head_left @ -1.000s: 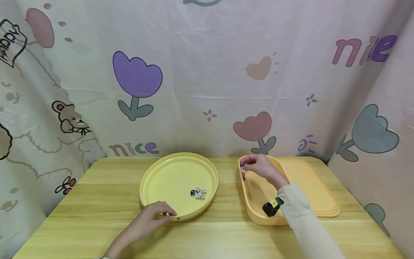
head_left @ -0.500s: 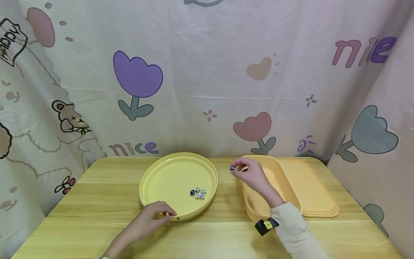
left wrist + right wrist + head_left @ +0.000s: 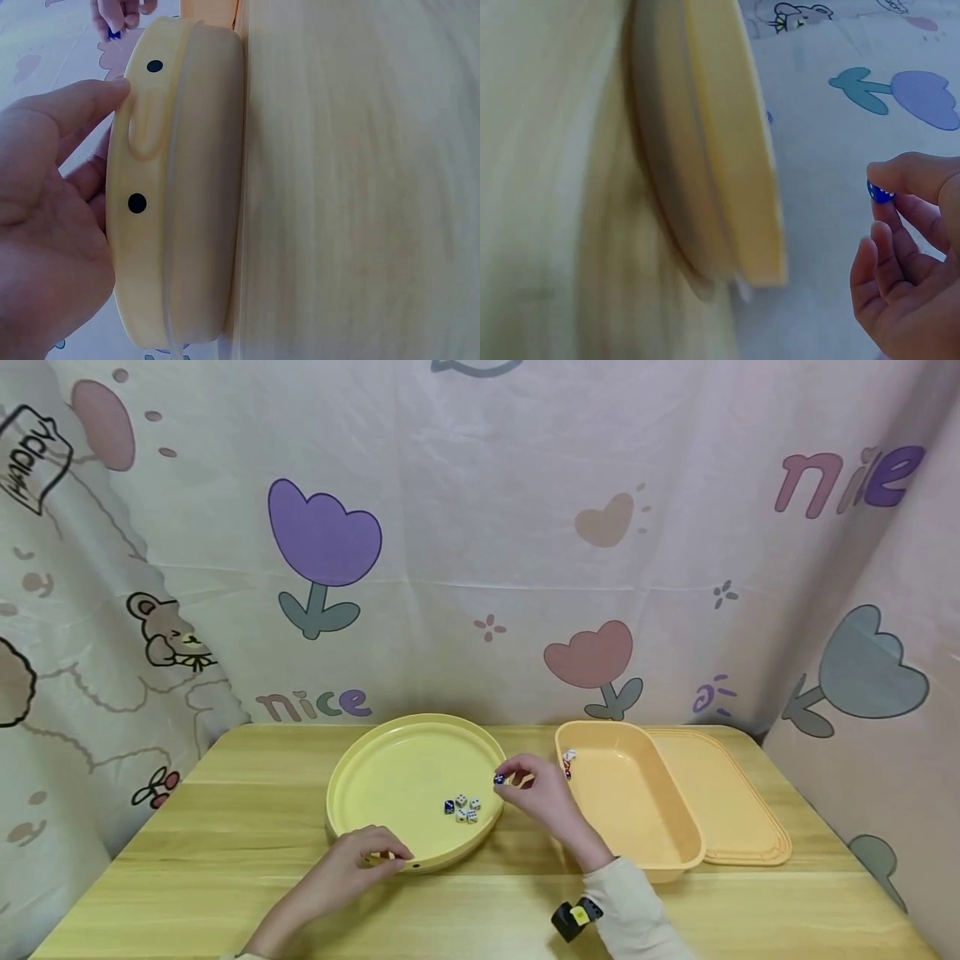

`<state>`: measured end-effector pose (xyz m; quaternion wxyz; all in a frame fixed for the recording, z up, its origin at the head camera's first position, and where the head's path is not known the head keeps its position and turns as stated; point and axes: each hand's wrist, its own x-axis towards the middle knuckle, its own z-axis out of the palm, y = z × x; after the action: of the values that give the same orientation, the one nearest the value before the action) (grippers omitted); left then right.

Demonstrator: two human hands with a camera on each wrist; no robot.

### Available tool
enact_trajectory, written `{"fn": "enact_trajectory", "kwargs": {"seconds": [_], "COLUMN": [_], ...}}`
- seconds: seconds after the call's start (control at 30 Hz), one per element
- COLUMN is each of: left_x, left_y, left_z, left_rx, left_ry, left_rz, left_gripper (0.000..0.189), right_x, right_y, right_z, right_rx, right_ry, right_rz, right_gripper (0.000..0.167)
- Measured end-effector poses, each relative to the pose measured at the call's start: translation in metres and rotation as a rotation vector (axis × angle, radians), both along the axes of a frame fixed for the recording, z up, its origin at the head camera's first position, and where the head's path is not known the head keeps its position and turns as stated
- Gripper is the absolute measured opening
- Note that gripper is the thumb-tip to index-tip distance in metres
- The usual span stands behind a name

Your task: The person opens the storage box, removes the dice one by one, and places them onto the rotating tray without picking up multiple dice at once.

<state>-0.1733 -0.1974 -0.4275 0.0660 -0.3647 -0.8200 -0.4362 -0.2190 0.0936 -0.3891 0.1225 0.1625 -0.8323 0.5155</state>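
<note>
wooden tabletop (image 3: pixel 225 827): the left hand (image 3: pixel 356 862) grips a yellow tray (image 3: pixel 397 777) by its near rim, probably for steadiness; the right hand (image 3: pixel 543 795), nearly closed, pinches a blue die (image 3: pixel 499 779) at the tray's right edge.

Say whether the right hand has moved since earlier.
Yes, leftward in the head view: the right hand, pinching a blue cubic plastic die, has gone from over the oblong orange plastic bin toward the round yellow plastic tray.
</note>
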Motion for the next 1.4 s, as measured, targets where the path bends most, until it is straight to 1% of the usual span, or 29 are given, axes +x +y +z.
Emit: {"fn": "enact_trajectory", "kwargs": {"seconds": [0.1, 0.17, 0.27, 0.33, 0.5, 0.73, 0.83, 1.07, 1.23, 1.4], "left_x": [0.000, 0.000, 0.000, 0.000, 0.000, -0.001, -0.002, -0.002, -0.002, -0.002], "left_y": [-0.001, 0.000, 0.000, 0.000, -0.001, -0.002, -0.002, 0.000, 0.000, 0.000], "left_z": [-0.001, -0.002, -0.002, -0.001, 0.000, -0.003, -0.004, -0.002, -0.002, -0.003], "left_rx": [-0.004, -0.006, -0.010, -0.015, -0.015, -0.007, -0.002, 0.005, 0.000, -0.001], "left_ry": [-0.007, -0.008, -0.008, -0.010, 0.004, 0.025, 0.023, 0.053, 0.028, 0.029], "left_rz": [-0.001, -0.002, -0.004, 0.003, 0.008, -0.007, -0.003, -0.015, -0.009, -0.011], "left_gripper": [0.012, 0.013, 0.013, 0.014, 0.012, 0.014, 0.015, 0.013, 0.013, 0.014], "right_x": [-0.001, -0.002, -0.002, -0.003, -0.002, 0.000, 0.000, -0.001, -0.002, -0.002], "right_y": [-0.010, -0.016, -0.023, -0.026, -0.029, -0.030, -0.030, -0.029, -0.028, -0.028], "right_z": [-0.010, -0.016, -0.022, -0.024, -0.025, -0.025, -0.025, -0.027, -0.028, -0.029], "right_rx": [-0.061, -0.080, -0.075, -0.050, -0.024, 0.013, 0.017, 0.009, 0.010, 0.011], "right_ry": [-0.048, -0.065, -0.083, -0.074, -0.043, -0.029, -0.031, -0.020, -0.012, -0.024], "right_rz": [0.057, 0.098, 0.129, 0.138, 0.139, 0.151, 0.153, 0.136, 0.129, 0.128], "right_gripper": [0.016, 0.016, 0.016, 0.014, 0.013, 0.012, 0.013, 0.011, 0.009, 0.009]}}
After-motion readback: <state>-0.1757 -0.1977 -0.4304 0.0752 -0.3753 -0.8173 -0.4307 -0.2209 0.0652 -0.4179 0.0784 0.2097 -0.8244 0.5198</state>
